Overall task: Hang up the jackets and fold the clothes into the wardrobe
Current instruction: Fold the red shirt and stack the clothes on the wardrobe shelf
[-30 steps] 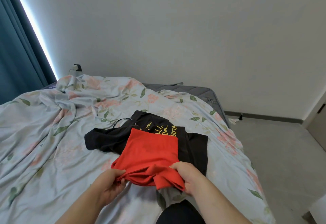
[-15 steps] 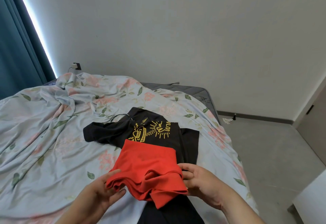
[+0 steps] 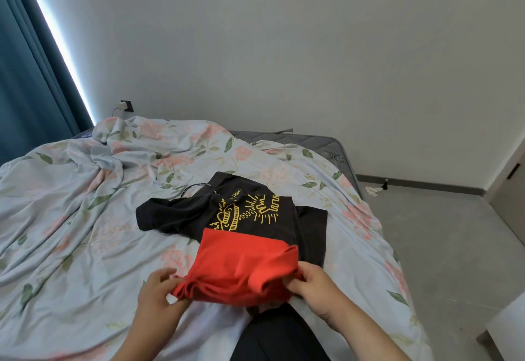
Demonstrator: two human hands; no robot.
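A folded red garment (image 3: 241,267) lies at the near edge of the bed, partly on top of a black T-shirt with a yellow print (image 3: 241,213). My left hand (image 3: 159,292) pinches the red garment's bunched near-left corner. At the garment's rolled near-right edge, my right hand (image 3: 315,287) grips the fabric. A black hanger wire (image 3: 193,187) pokes out behind the black shirt's collar. Another dark piece of cloth (image 3: 278,332) hangs below the red one at the bottom of the view.
The bed carries a rumpled floral duvet (image 3: 85,218), with grey mattress (image 3: 312,142) bare at the far right corner. Teal curtains (image 3: 25,76) hang at left. Grey floor (image 3: 454,247), a door (image 3: 511,184) and a white furniture corner (image 3: 505,329) are at right.
The red garment has been drawn toward me, uncovering the black shirt's yellow print. Both hands shifted their hold along its near edge, and my view tilted slightly.
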